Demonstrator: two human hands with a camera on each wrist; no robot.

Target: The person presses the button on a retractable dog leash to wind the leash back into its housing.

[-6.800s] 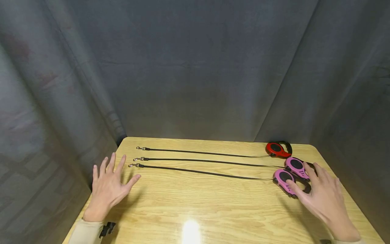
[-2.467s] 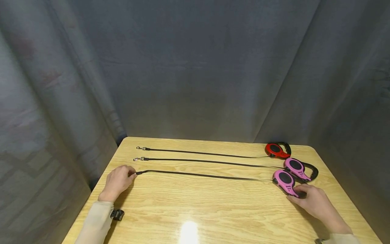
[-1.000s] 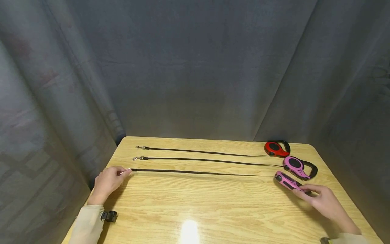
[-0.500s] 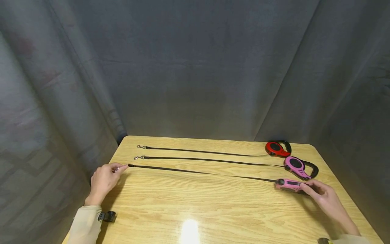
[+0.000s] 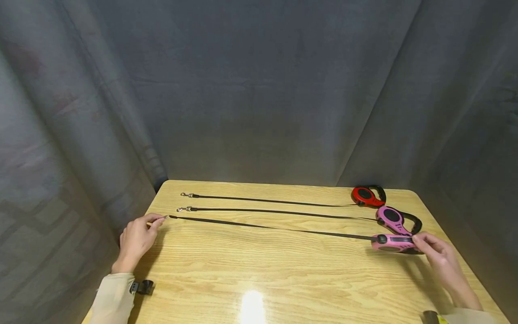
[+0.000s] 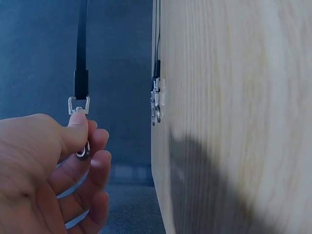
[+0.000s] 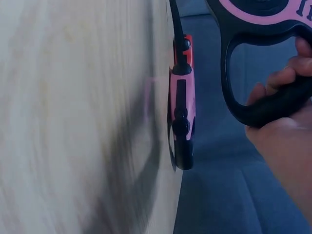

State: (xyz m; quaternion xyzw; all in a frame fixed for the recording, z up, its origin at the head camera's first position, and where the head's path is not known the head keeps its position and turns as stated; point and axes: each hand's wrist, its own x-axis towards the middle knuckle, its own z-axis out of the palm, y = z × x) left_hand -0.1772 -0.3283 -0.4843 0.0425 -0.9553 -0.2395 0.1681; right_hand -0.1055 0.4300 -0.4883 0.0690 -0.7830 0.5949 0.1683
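Left hand: near the front left of the table, thumb and finger pinched tight on the small metal clip at the end of the black strap. Other fingers curled loosely under.
Right hand: near the front right, fingers wrapped round the black handle of the pink leash case. Case tipped up on its edge, lifted a little off the wood.
Strap: pulled out long between both hands, slanting across the table from the clip on the left to the case on the right. Almost straight, no loops.
How to do it well: best to keep the pinch firm on the clip, so no snapping back. Best to bring the clip toward the case slowly and let the strap slide in flat, not twisted. Good to keep the case steady and away from its neighbours.
Next row back: second pink leash, just behind the held case, its strap lying flat, clip at the left.
Far row: red leash near the back right corner, strap stretched out too, clip at the left.
Behind all: grey cloth hanging round the table.
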